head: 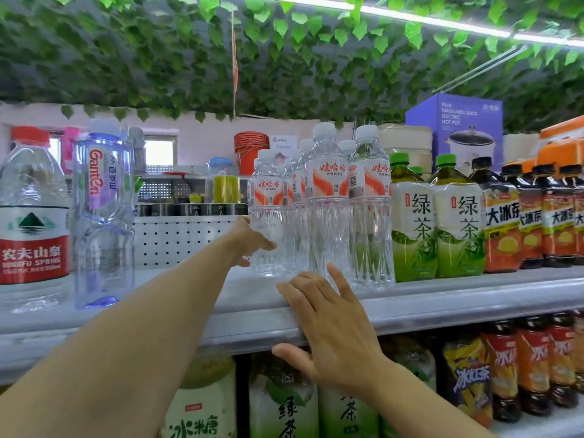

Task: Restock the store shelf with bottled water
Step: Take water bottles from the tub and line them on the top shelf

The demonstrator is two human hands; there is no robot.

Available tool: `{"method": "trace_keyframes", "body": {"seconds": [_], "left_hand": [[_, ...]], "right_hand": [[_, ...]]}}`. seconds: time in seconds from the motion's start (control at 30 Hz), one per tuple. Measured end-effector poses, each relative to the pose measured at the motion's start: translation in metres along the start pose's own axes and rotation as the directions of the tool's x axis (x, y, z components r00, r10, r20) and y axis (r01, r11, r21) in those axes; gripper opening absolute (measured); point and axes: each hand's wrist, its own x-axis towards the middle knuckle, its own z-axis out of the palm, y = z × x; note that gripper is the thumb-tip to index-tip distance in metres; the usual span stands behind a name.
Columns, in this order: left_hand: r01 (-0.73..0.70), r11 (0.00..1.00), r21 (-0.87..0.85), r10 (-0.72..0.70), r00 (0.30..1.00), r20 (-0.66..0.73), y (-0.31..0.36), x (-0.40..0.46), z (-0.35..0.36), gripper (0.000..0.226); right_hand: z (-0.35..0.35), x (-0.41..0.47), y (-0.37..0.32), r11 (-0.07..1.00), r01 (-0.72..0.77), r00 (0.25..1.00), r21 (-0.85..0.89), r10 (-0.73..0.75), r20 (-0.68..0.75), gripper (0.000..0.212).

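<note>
Several clear water bottles with red-and-white labels [328,184] stand in rows on the grey upper shelf [442,298]. The leftmost one [267,197] stands upright a little further back. My left hand [249,238] reaches over the shelf and holds this bottle low on its left side, thumb across the front and fingers hidden behind it. With fingers spread, my right hand [328,324] rests on the shelf's front edge just below the front bottles and holds nothing.
A large red-label water jug [31,216] and a tall blue-tinted bottle [102,213] stand at the left. Green tea bottles [414,216] and dark iced tea bottles [531,216] fill the right. Bare shelf [189,279] lies between. More drinks [284,406] stand below.
</note>
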Motion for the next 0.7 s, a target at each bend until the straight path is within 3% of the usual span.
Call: {"method": "trace_keyframes", "body": {"seconds": [0.23, 0.47, 0.7], "left_hand": [[-0.059, 0.981, 0.185, 0.075, 0.994, -0.083, -0.002, -0.056, -0.020, 0.063], [-0.238, 0.969, 0.071, 0.249, 0.940, -0.236, -0.020, -0.144, -0.053, 0.029], [-0.129, 0.986, 0.104, 0.156, 0.934, -0.321, -0.099, -0.247, -0.098, 0.022]], "right_hand": [[-0.003, -0.002, -0.002, 0.998, -0.018, 1.000, 0.054, 0.018, -0.002, 0.063], [-0.002, -0.010, -0.052, 0.953, -0.058, 0.978, 0.298, 0.113, -0.173, 0.059], [0.012, -0.040, -0.156, 0.884, 0.083, 0.989, 0.460, -0.016, -0.148, 0.059]]}}
